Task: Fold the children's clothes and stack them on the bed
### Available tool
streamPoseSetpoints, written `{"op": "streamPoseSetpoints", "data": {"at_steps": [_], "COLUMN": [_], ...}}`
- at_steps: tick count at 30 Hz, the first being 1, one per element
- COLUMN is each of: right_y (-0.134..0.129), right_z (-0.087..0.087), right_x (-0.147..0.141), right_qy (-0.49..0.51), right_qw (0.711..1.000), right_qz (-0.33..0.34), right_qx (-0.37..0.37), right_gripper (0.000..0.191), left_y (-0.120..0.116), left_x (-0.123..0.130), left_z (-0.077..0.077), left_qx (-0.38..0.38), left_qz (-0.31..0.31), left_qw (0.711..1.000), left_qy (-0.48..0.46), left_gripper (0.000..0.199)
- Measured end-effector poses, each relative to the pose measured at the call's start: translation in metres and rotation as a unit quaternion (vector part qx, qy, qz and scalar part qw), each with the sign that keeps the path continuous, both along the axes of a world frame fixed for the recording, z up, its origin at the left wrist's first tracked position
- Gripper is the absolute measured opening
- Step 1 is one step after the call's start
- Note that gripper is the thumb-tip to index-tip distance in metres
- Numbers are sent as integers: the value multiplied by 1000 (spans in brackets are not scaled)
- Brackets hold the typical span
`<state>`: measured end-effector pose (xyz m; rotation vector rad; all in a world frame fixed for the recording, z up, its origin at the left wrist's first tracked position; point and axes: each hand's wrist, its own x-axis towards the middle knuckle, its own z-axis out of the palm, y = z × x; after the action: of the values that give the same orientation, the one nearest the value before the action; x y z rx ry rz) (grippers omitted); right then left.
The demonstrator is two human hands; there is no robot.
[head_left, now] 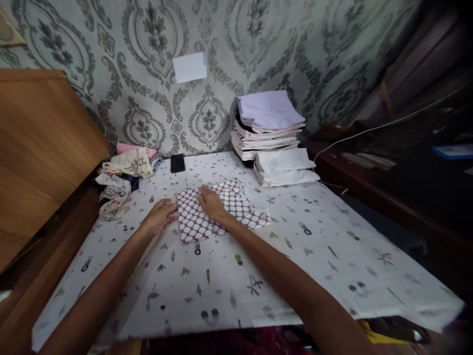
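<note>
Cloth [194,224], lattice-patterned, folded, long axis running left to right; right hand [212,204] open, flat upon it; left hand [158,218] open, beside its left edge.

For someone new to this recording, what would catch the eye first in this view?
Probably the red-and-white patterned cloth mid-table, with the right hand flat on it and the left hand at its left edge. Next, the lavender cloth topping the tall folded stack at the table's back right. Behind everything, the large grey scrollwork on the wall is hard to miss.
</note>
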<state>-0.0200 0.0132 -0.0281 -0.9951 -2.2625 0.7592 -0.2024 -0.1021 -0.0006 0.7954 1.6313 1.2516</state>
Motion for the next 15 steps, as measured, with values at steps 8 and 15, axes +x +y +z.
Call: {"op": "streamPoseSetpoints", "data": {"at_steps": [8,15], "right_y": [-10,7], "right_z": [14,24], "right_x": [-4,12], "right_qy": [313,417], "right_qw": [926,815], "right_qz": [-45,-24], "right_qx": [-205,-402], "right_gripper": [53,66], "left_y": [5,50], "left_x": [18,69], "left_z": [19,39], "left_qx": [-101,52], "left_qz": [-25,-32], "left_qw": [992,997], "left_qy": [-77,-50], "left_gripper": [20,22]}}
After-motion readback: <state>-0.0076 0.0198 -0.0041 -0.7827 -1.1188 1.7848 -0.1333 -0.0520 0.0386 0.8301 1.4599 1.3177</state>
